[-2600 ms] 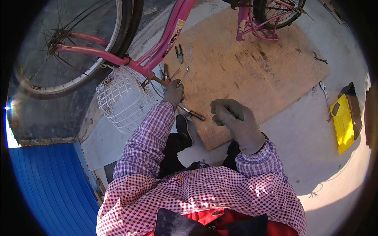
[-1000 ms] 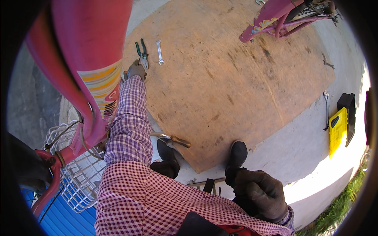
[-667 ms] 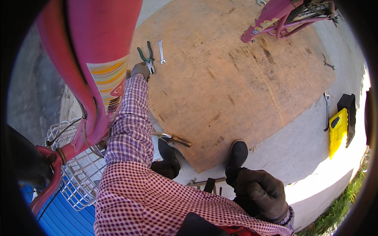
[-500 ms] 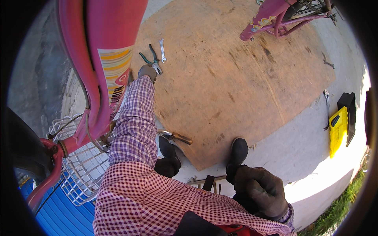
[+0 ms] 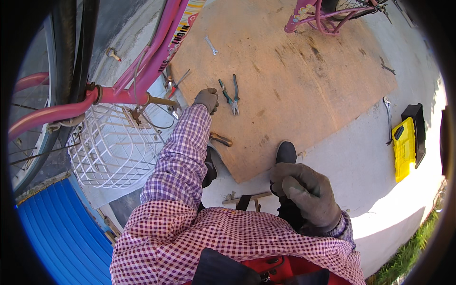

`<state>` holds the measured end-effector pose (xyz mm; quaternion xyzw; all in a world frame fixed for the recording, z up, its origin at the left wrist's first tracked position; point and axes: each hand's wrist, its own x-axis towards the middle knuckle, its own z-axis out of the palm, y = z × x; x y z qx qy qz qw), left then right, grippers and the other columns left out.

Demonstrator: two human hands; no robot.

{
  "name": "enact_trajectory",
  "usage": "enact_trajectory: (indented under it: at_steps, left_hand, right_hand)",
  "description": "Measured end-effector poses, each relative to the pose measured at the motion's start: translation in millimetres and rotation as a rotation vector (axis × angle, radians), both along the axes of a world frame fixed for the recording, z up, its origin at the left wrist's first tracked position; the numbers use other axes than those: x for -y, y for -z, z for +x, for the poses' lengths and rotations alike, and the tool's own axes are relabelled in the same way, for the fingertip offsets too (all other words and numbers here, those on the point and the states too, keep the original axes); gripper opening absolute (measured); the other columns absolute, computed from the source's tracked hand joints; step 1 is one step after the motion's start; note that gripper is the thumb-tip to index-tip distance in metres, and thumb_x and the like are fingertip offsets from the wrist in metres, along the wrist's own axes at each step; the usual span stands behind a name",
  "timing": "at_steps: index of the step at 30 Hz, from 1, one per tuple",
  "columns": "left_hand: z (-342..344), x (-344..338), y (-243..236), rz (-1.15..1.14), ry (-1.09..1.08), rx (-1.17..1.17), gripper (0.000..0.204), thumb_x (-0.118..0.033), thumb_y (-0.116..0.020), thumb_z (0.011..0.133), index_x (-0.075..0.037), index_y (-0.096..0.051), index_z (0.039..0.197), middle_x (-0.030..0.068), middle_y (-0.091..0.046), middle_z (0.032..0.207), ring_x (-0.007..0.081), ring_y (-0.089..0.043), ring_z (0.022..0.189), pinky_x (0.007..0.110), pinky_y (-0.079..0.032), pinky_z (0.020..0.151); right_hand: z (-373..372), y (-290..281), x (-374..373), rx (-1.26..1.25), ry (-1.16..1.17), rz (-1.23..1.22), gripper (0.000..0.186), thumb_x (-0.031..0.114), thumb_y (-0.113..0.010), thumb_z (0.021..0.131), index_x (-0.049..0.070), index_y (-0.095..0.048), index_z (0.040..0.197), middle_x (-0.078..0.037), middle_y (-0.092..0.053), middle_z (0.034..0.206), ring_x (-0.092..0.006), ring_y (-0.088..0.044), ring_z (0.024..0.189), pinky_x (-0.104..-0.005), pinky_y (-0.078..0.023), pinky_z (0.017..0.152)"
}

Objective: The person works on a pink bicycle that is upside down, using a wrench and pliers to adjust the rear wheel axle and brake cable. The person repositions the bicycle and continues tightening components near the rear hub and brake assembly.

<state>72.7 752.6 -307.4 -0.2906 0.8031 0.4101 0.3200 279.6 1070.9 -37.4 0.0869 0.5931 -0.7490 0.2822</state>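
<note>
My left hand [image 5: 206,99], in a grey work glove, is over the left part of a brown board [image 5: 289,90]. Its fingers curl closed, and whatever may be inside them is hidden. Just right of it, apart from the hand, lie green-handled pliers [image 5: 233,97], handles spread and jaws toward me. Farther off is a small wrench [image 5: 211,46]. A wooden-handled tool [image 5: 221,139] lies nearer, its head partly behind my sleeve. My right hand [image 5: 311,194], also gloved, rests by my knee, loosely closed with nothing visible in it.
A pink bicycle frame [image 5: 137,71] with a white wire basket [image 5: 111,147] stands at left. Beside it lies a red-handled tool [image 5: 174,90]. Another pink frame [image 5: 304,14] is far right. A yellow and black toolbox [image 5: 405,147] and a long wrench [image 5: 388,114] lie right.
The pliers are now farther from the small wrench and nearer me, apart from my left hand. My view has shifted, showing more of the basket. My right hand stays by the knee.
</note>
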Motion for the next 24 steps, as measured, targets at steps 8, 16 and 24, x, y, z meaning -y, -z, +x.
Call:
enact_trajectory:
  at_steps: [8, 16, 24]
  left_hand:
    - [111.2, -10.7, -25.2, -0.017, 0.024, -0.157, 0.039, -0.03, -0.056, 0.104, -0.016, -0.066, 0.139, 0.0069, -0.07, 0.083, 0.0172, -0.063, 0.062, 0.035, -0.052, 0.058]
    - [143.1, -42.4, 7.4, -0.321, 0.447, -0.283, 0.045, -0.034, -0.061, 0.1, -0.021, -0.063, 0.142, 0.0195, -0.067, 0.128, 0.0349, -0.068, 0.113, 0.044, -0.053, 0.099]
    - [89.8, -33.1, 36.6, -0.291, 0.318, 0.046, 0.07, -0.045, -0.07, 0.094, -0.01, -0.052, 0.152, 0.0172, -0.055, 0.148, 0.034, -0.058, 0.133, 0.044, -0.047, 0.112]
  right_hand:
    - [29.5, 0.9, 24.4, -0.262, -0.113, 0.255, 0.035, 0.014, -0.067, 0.096, -0.001, -0.069, 0.128, -0.017, -0.074, 0.112, -0.0219, -0.07, 0.102, -0.0332, -0.055, 0.093]
    - [27.5, -0.2, 24.9, -0.24, -0.104, 0.313, 0.038, 0.015, -0.069, 0.094, -0.002, -0.068, 0.128, -0.018, -0.073, 0.113, -0.0235, -0.071, 0.099, -0.0343, -0.055, 0.089]
    - [-6.1, 7.5, 34.4, -0.283, -0.185, 0.242, 0.038, 0.009, -0.071, 0.094, -0.006, -0.065, 0.128, -0.019, -0.069, 0.112, -0.0245, -0.071, 0.099, -0.0332, -0.057, 0.085]
